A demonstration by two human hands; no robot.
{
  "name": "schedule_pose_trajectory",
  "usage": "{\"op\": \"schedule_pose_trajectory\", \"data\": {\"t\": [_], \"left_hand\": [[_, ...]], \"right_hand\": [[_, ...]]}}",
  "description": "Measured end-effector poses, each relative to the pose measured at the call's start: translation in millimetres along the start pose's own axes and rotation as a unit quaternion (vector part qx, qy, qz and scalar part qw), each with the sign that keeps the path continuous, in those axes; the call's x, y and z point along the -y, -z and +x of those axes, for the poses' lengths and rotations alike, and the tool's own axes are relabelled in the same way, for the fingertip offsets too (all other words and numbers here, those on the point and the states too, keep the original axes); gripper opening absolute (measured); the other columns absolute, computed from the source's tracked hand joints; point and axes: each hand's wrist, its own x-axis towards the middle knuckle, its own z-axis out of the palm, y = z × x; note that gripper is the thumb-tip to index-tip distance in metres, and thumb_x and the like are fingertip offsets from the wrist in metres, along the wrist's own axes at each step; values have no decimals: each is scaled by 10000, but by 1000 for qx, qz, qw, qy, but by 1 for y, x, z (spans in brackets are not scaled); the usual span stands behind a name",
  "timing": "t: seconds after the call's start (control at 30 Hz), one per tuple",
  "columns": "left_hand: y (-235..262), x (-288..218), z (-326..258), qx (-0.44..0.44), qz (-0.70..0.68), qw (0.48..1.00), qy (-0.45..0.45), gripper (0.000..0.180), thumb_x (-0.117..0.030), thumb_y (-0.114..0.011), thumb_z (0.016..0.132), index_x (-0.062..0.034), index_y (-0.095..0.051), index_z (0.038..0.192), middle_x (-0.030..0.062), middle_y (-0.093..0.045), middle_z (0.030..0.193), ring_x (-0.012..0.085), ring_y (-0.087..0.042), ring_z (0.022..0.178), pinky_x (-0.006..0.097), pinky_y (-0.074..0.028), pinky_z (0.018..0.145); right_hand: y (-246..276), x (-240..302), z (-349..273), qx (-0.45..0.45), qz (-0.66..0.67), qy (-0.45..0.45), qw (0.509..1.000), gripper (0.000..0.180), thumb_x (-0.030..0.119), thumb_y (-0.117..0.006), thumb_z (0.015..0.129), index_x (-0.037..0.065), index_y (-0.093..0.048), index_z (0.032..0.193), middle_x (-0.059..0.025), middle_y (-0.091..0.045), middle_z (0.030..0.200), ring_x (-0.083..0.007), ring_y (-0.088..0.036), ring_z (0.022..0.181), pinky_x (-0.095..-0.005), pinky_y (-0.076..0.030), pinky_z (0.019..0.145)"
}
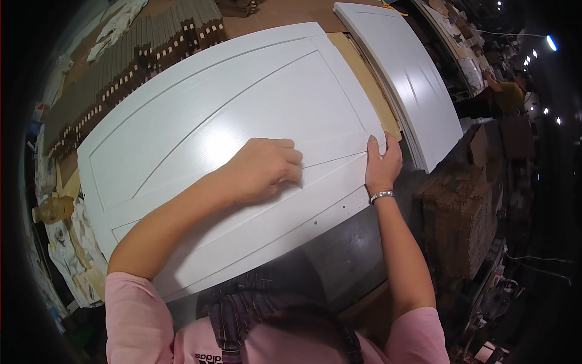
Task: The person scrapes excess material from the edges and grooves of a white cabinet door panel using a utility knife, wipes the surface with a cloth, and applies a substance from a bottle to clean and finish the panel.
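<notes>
Free room is left across the far half of the white panel point(242, 100), its middle blocked by the left hand point(270, 168) and its right edge by the right hand point(383, 164). The far left of the tabletop point(282, 12) is filled by brown slats point(157, 35); beyond the panel's right edge, passage is obstructed by a second panel point(407, 79).

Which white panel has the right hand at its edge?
The large panel, touched by the right hand at its right edge; the narrower white panel, at the upper right, is untouched.
</notes>
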Motion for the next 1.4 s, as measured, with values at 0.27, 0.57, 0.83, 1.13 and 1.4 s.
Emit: {"op": "schedule_pose_trajectory", "data": {"t": [0.27, 0.57, 0.83, 1.13, 1.4], "left_hand": [[-6, -9, -19, -47, 34, 998, 24, 77, -97, -739, 742, -137, -724, 806, -17, -584, 753, 186, -582, 764, 346, -480, 568], [-41, -34, -17, -172, 25, 965, 198, 71, -73, -758, 742, -104, -750, 805, 15, -632, 759, 212, -619, 739, 360, -489, 602], [-46, -39, -19, -194, 11, 956, 220, 111, -50, -770, 731, -104, -746, 824, 18, -621, 764, 209, -604, 733, 352, -471, 584], [-40, -35, -20, -211, 22, 958, 191, 125, -35, -765, 715, -90, -737, 824, 14, -617, 775, 202, -599, 727, 334, -474, 580], [-16, -27, -54, -118, 1, 985, 126, 120, -53, -778, 707, -93, -729, 810, 10, -610, 770, 200, -594, 726, 335, -470, 580]], "right_hand": [[2, 0, -1, -2, -6, -4, 1000, 417, 275, -692, 879, -1, -632, 1186, -185, -654, 1141, -369, -580, 1082, -449, -465, 933], [-1, -4, -1, -5, -4, 14, 1000, 415, 276, -686, 887, -14, -623, 1178, -193, -654, 1139, -370, -580, 1089, -449, -463, 941], [-1, -2, -1, -8, 2, 17, 1000, 430, 279, -687, 887, -20, -619, 1189, -194, -646, 1157, -372, -572, 1099, -449, -458, 948], [0, 2, -1, -11, -7, 19, 1000, 440, 281, -686, 883, -21, -616, 1196, -188, -647, 1146, -373, -572, 1092, -453, -461, 944], [1, 1, 0, -7, -10, 11, 1000, 438, 281, -690, 878, -25, -621, 1184, -189, -649, 1146, -374, -576, 1089, -457, -466, 932]]}}
